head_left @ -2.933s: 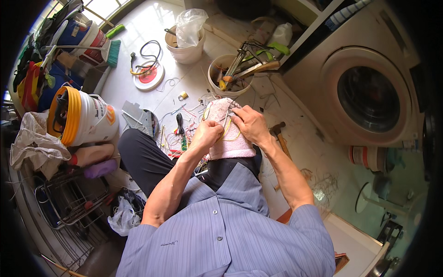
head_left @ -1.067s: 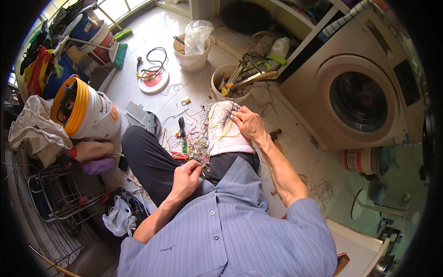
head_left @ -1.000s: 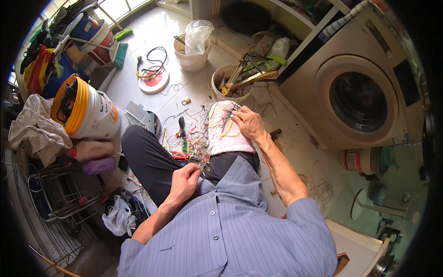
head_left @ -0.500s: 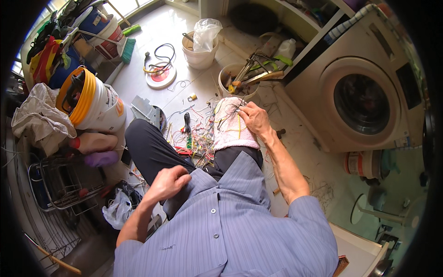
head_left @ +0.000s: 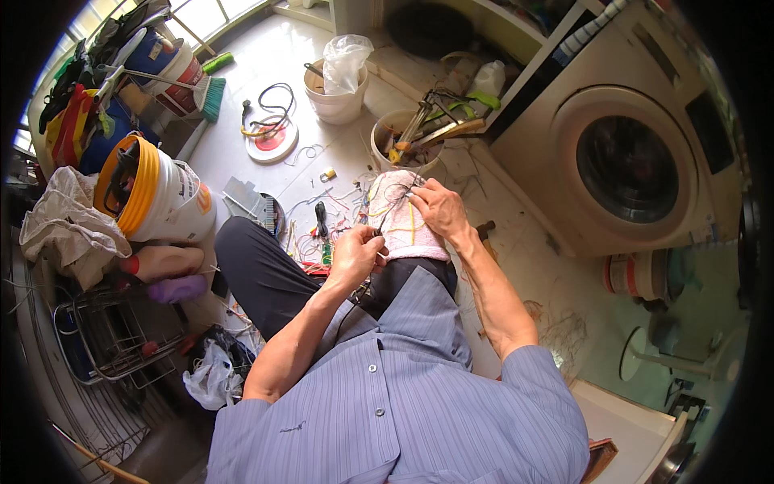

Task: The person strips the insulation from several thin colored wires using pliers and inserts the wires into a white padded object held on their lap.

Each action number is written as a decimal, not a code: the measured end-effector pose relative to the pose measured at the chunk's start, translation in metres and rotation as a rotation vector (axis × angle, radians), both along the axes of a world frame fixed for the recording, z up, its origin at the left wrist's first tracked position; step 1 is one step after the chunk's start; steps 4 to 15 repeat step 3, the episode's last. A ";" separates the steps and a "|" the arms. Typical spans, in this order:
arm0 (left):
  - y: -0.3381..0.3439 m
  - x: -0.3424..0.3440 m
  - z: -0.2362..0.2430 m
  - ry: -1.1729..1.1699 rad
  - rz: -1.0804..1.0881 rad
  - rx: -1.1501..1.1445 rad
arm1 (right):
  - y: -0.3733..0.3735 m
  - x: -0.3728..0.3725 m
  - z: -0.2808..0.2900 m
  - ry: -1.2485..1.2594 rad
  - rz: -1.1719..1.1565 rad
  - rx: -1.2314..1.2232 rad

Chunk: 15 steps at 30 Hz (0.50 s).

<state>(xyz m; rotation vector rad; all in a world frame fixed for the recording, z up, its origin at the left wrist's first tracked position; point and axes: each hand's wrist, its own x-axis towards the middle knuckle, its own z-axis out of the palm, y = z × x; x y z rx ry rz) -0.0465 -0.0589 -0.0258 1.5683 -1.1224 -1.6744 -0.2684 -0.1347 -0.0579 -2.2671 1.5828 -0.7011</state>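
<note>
A pink towel (head_left: 432, 245) is draped over my right knee, with thin black wires (head_left: 390, 210) and a yellow wire (head_left: 414, 219) lying across it. My left hand (head_left: 353, 260) is closed in a pinch at the towel's left edge, holding a dark wire. Below that hand, a black cord (head_left: 345, 319) trails down onto my lap. At the far right of the towel, the fingers of my right hand (head_left: 439, 211) are pressed together on the black wires. Their exact grip is too small to make out.
Loose coloured wires (head_left: 310, 242) litter the floor between my legs. A tool bucket (head_left: 382, 150) and a white bucket (head_left: 334, 105) stand ahead. On the left is a yellow-rimmed bucket (head_left: 181, 206); a washing machine (head_left: 532, 153) stands on the right.
My left hand has moved from my lap up and right to the towel, and now pinches a dark wire. The right hand stays at the towel, its fingers slightly shifted.
</note>
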 end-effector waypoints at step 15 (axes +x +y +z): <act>-0.004 0.008 -0.018 0.011 -0.012 0.004 | -0.003 -0.003 -0.004 0.008 0.008 0.013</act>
